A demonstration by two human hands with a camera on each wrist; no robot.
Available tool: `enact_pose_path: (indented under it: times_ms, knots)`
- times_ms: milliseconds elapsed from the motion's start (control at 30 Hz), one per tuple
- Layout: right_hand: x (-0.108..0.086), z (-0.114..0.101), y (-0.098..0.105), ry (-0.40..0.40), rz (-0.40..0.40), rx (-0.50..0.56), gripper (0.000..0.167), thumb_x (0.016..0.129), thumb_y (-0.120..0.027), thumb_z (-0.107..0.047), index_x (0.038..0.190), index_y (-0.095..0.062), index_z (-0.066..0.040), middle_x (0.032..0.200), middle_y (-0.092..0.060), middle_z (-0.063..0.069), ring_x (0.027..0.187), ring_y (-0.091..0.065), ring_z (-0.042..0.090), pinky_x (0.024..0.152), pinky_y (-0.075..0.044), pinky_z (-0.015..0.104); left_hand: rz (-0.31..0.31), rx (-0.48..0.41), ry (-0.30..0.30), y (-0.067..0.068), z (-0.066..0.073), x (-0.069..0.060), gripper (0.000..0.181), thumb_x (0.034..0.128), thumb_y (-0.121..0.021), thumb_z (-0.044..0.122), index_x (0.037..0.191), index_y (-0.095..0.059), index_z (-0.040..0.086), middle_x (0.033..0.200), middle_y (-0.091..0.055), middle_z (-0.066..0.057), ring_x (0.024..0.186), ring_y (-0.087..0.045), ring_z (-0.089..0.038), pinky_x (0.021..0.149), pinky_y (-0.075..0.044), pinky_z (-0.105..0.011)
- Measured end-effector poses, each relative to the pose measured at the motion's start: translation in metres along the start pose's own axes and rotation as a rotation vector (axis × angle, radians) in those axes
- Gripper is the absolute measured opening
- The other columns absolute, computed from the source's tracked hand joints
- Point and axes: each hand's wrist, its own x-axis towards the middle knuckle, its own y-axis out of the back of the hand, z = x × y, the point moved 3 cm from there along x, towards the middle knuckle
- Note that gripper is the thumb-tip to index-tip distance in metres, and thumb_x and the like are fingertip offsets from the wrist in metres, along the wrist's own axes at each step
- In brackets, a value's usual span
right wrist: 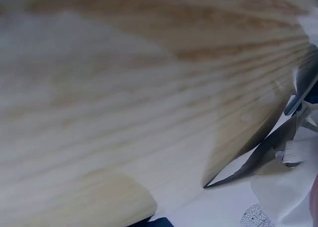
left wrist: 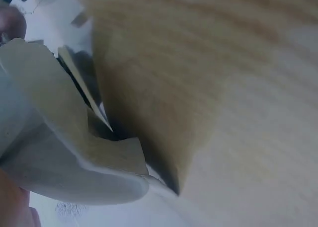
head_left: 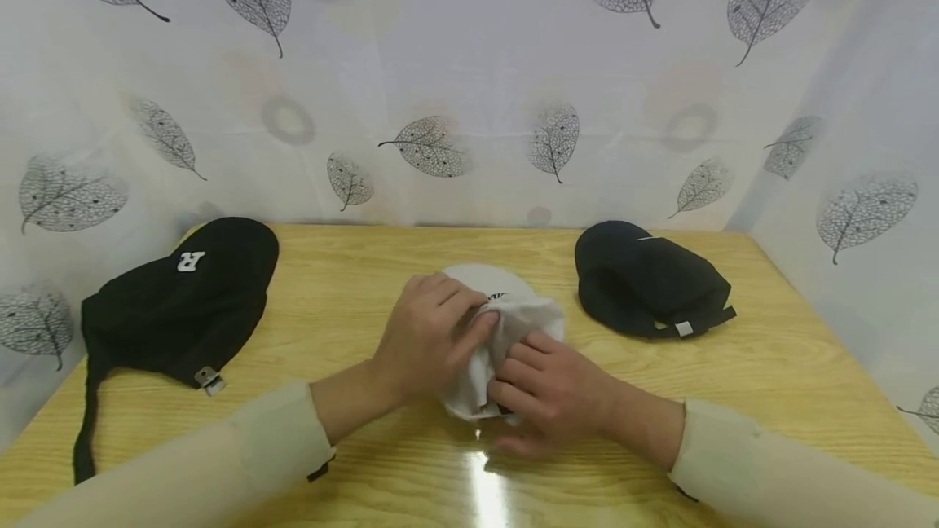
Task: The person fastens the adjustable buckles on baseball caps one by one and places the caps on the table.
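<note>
A white cap (head_left: 480,274) with dark lettering lies near the middle of the table, its brim at the far side and its crown fabric folded and bunched. My left hand (head_left: 429,332) grips the crown from the left, thumb against the fold. From the right, my right hand (head_left: 553,393) has curled fingers on the cap's near side; its fingertips are partly hidden by the cloth. The left wrist view shows the cap's pale band (left wrist: 44,83) bent at the left edge. Crumpled white cloth of the cap (right wrist: 293,175) fills the right edge of the right wrist view.
A black cap (head_left: 176,316) with a white R sits at the left, its strap hanging loose toward the near edge. A second dark cap (head_left: 653,283) rests at the back right. Leaf-patterned curtains (head_left: 469,63) enclose the wooden table (head_left: 352,267) behind and at the sides.
</note>
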Motion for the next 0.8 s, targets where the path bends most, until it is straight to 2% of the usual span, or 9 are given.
enact_pose_path:
  times_ms: [67, 233, 400, 500, 633, 733, 800]
  knots:
    - [-0.002, -0.001, -0.001, 0.008, -0.029, 0.039, 0.04, 0.094, -0.054, -0.049, 0.096, -0.065, -0.01, 0.088, -0.064, 0.0, 0.078, -0.059, 0.019, 0.072, -0.046, 0.035, 0.005, 0.006, 0.014, 0.001, -0.003, 0.003, 0.017, 0.0897, -0.07, 0.025, 0.091, -0.071, 0.008, 0.085, -0.071, -0.002, 0.081, -0.063, -0.018, 0.076, -0.048, -0.034]
    - [-0.004, -0.001, -0.003, 0.033, -0.067, 0.102, 0.02, 0.097, -0.055, -0.027, 0.097, -0.065, -0.01, 0.088, -0.062, -0.001, 0.079, -0.058, 0.018, 0.074, -0.046, 0.033, 0.015, -0.006, 0.048, 0.004, -0.008, 0.011, 0.017, 0.0906, -0.07, 0.024, 0.091, -0.072, 0.007, 0.086, -0.072, -0.004, 0.082, -0.065, -0.019, 0.077, -0.051, -0.037]
    - [-0.005, -0.001, -0.003, 0.072, -0.059, 0.08, 0.015, 0.097, -0.053, -0.017, 0.095, -0.066, -0.009, 0.086, -0.06, 0.0, 0.078, -0.056, 0.019, 0.072, -0.046, 0.033, 0.014, -0.041, 0.094, 0.006, -0.011, 0.016, 0.017, 0.0911, -0.07, 0.024, 0.092, -0.073, 0.007, 0.085, -0.072, -0.003, 0.082, -0.067, -0.019, 0.079, -0.052, -0.037]
    - [-0.005, 0.0, -0.002, 0.064, -0.032, 0.055, 0.017, 0.098, -0.051, -0.017, 0.093, -0.066, -0.009, 0.084, -0.06, 0.0, 0.076, -0.057, 0.019, 0.072, -0.046, 0.033, -0.006, -0.074, 0.097, 0.006, -0.012, 0.016, 0.017, 0.0909, -0.07, 0.023, 0.091, -0.072, 0.007, 0.085, -0.072, -0.004, 0.081, -0.066, -0.019, 0.079, -0.052, -0.037]
    - [-0.003, 0.004, 0.003, -0.029, 0.071, -0.006, 0.016, 0.096, -0.055, -0.019, 0.089, -0.065, -0.009, 0.083, -0.062, 0.001, 0.074, -0.057, 0.02, 0.069, -0.046, 0.034, -0.061, -0.092, 0.05, 0.002, -0.011, 0.012, 0.017, 0.0905, -0.07, 0.023, 0.091, -0.072, 0.006, 0.084, -0.07, -0.004, 0.078, -0.063, -0.016, 0.077, -0.052, -0.033]
    - [-0.003, 0.011, 0.008, -0.163, 0.184, -0.065, 0.02, 0.094, -0.057, -0.023, 0.093, -0.063, -0.004, 0.088, -0.062, 0.009, 0.078, -0.058, 0.025, 0.07, -0.045, 0.038, -0.095, -0.09, -0.001, 0.0, -0.009, 0.006, 0.017, 0.0902, -0.07, 0.023, 0.092, -0.071, 0.007, 0.085, -0.07, -0.002, 0.077, -0.062, -0.014, 0.075, -0.052, -0.031]
    - [-0.003, 0.016, 0.01, -0.263, 0.226, -0.103, 0.028, 0.095, -0.057, -0.026, 0.101, -0.061, 0.001, 0.096, -0.061, 0.015, 0.085, -0.056, 0.029, 0.074, -0.043, 0.041, -0.108, -0.089, -0.028, -0.001, -0.007, 0.002, 0.018, 0.09, -0.071, 0.025, 0.093, -0.071, 0.007, 0.085, -0.07, -0.001, 0.078, -0.061, -0.014, 0.075, -0.052, -0.029]
